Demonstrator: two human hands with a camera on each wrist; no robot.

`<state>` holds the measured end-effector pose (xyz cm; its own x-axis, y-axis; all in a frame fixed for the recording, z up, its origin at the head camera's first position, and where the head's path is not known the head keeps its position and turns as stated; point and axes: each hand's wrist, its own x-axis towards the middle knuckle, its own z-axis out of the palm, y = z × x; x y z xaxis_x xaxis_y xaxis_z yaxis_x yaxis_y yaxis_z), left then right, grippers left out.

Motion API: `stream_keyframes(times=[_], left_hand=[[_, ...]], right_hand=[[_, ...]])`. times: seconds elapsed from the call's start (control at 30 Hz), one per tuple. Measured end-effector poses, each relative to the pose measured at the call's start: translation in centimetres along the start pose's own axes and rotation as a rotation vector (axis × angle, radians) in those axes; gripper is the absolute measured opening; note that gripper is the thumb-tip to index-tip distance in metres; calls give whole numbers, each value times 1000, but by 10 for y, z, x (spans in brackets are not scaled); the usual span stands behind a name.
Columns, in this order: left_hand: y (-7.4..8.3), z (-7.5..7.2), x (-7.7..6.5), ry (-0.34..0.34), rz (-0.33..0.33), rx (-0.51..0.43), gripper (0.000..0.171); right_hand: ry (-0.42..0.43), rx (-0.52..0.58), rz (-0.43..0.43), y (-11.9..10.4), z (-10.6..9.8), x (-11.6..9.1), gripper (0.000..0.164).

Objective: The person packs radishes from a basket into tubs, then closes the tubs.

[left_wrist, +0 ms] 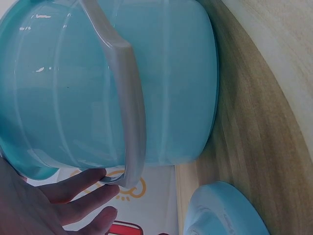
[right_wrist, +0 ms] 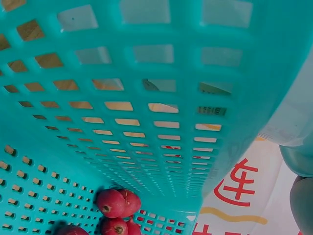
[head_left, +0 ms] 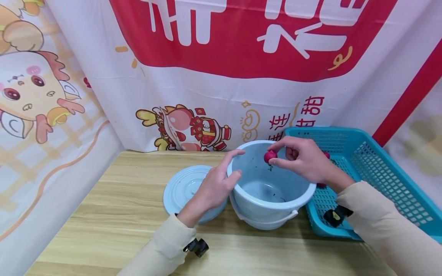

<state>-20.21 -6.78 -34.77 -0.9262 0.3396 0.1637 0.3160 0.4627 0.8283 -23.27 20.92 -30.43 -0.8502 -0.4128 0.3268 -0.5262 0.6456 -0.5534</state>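
Note:
My right hand (head_left: 304,159) pinches a red radish (head_left: 270,156) between thumb and fingertips, over the mouth of a light blue bucket (head_left: 257,209). A small green leafy bit shows just below that radish. At the bucket's left side, my left hand (head_left: 219,178) holds the rim with the thumb over its edge. In the left wrist view, the other fingers (left_wrist: 83,196) lie by the outer wall near the pale handle (left_wrist: 129,98). Dark specks lie inside the bucket. More radishes (right_wrist: 111,203) sit in a teal basket (right_wrist: 146,36) on the right, partly hidden by my right arm.
A round blue lid (head_left: 177,188) lies on the wooden table (head_left: 138,214) left of the bucket, partly under my left forearm. The basket stands close against the bucket's right side. A printed cloth (head_left: 214,88) hangs behind the table.

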Motion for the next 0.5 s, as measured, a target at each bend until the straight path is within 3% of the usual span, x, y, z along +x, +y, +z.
stream_keyframes(times=[0.5], left_hand=[[0, 0, -1, 7, 10, -3, 59]], right_hand=[[5, -1, -10, 0, 0, 0, 36]])
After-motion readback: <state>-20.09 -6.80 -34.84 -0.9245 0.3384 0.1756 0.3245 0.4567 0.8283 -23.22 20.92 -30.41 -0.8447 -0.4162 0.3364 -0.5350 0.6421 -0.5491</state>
